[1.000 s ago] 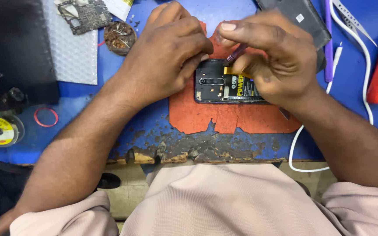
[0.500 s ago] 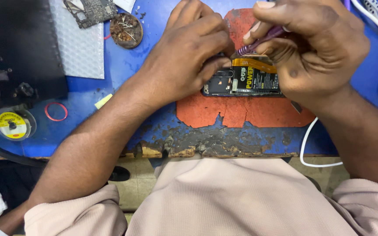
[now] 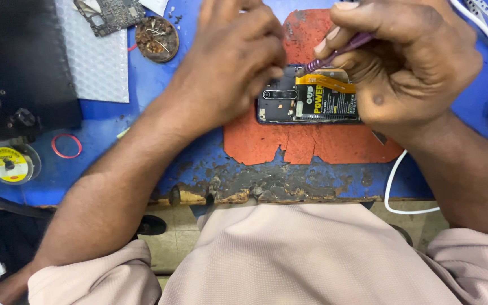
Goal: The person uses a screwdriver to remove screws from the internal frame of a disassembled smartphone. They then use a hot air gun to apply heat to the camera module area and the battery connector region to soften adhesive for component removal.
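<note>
The opened phone (image 3: 309, 101) on the desk (image 3: 142, 152) is steadied by the left hand (image 3: 230, 62); a purple tool (image 3: 337, 51) is clenched in the right hand's (image 3: 413, 62) grip at 1 o'clock.

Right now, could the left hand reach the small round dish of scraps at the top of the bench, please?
Probably yes. The left hand rests on the opened phone, and the round dish sits just beside its wrist on the blue bench with nothing between; it would only have to let go of the phone.

right hand (image 3: 419, 62) holds purple tool (image 3: 337, 53) over opened phone (image 3: 312, 104) (left hand (image 3: 232, 62) steadies it).
</note>
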